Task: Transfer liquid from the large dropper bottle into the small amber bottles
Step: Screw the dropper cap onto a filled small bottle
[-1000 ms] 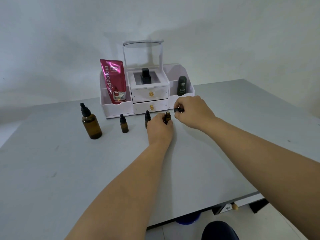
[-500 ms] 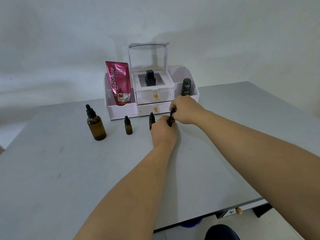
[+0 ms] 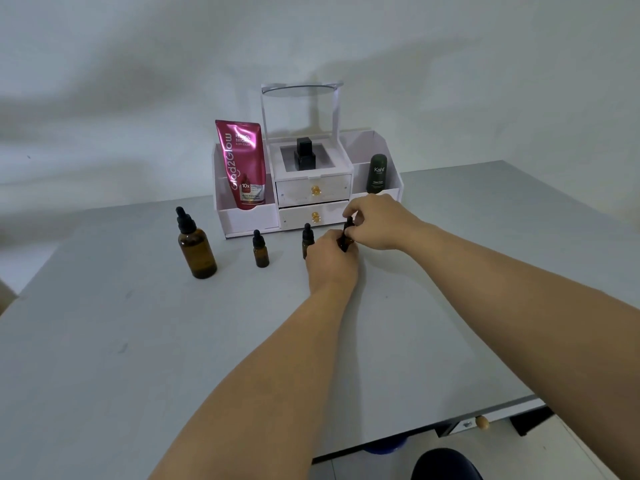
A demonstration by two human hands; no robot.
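The large amber dropper bottle (image 3: 196,248) stands capped at the left of the grey table (image 3: 138,341). Two small amber bottles with black dropper caps stand to its right, one (image 3: 260,249) alone and one (image 3: 307,237) partly hidden behind my left hand (image 3: 330,261). My left hand is wrapped around the body of a third small amber bottle (image 3: 346,241). My right hand (image 3: 379,223) pinches that bottle's black dropper cap (image 3: 348,224), which sits on the bottle's neck.
A white cosmetics organiser (image 3: 308,202) with two drawers stands at the back. It holds a pink tube (image 3: 242,164), a black bottle (image 3: 304,154) and a dark green bottle (image 3: 377,174). The table's near edge runs at the lower right, with a drawer knob (image 3: 482,423) below.
My right hand brought the black dropper cap from beside the bottle onto its neck. My left hand kept hold of the small bottle. The camera view shifted slightly.
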